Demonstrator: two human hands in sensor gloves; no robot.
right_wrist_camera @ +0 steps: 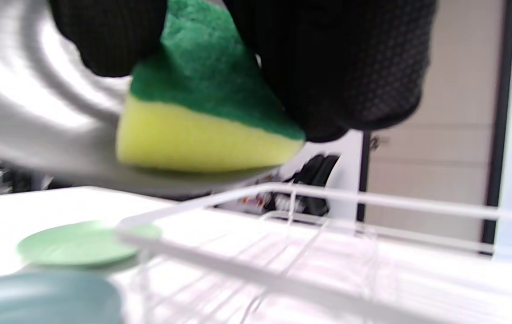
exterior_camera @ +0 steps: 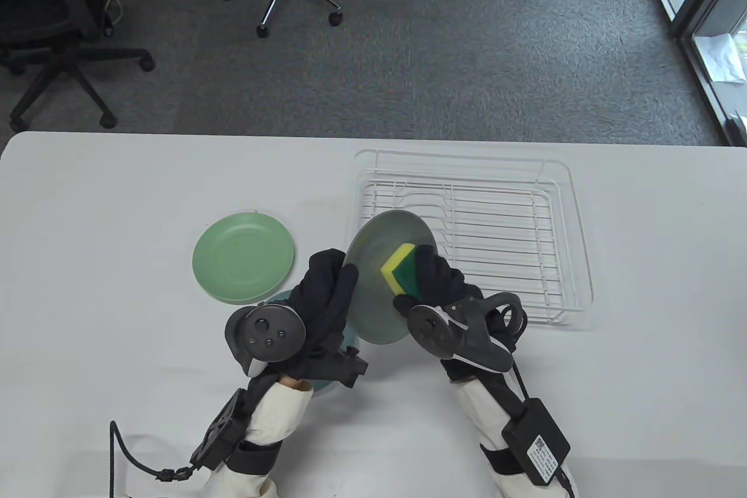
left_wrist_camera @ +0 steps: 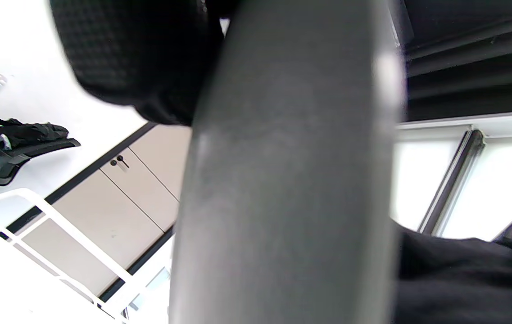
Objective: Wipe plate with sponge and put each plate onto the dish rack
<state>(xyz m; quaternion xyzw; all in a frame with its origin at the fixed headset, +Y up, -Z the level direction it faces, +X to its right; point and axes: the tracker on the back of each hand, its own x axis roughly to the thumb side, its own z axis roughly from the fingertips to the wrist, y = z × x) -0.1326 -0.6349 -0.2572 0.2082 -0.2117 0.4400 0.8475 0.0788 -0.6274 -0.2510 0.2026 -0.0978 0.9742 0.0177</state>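
Wiping in hand: the left hand (exterior_camera: pixel 327 299) gripped the grey plate (exterior_camera: pixel 382 282) by its left rim and held it tilted above the table (exterior_camera: pixel 117 218), face turned toward the right hand, seemingly so the sponge could reach the whole surface.
Sponge hand: the right hand (exterior_camera: pixel 440 282) was clamped on the yellow-and-green sponge (exterior_camera: pixel 400 267), yellow side pressed against the plate's face, green scouring side under the fingers (right_wrist_camera: pixel 337 67).
Plate versus hands: the grey plate lay between the two hands, touched by both, its upper edge overlapping the near-left corner of the dish rack (exterior_camera: pixel 496 229).
Rack: white wire, no plates in it, just right of the work, a short carry once wiping ends.
Waiting plates: a light green plate (exterior_camera: pixel 244 257) lay flat on the table left of the hands; a teal plate (right_wrist_camera: pixel 39 297) sat under the left hand, mostly hidden.
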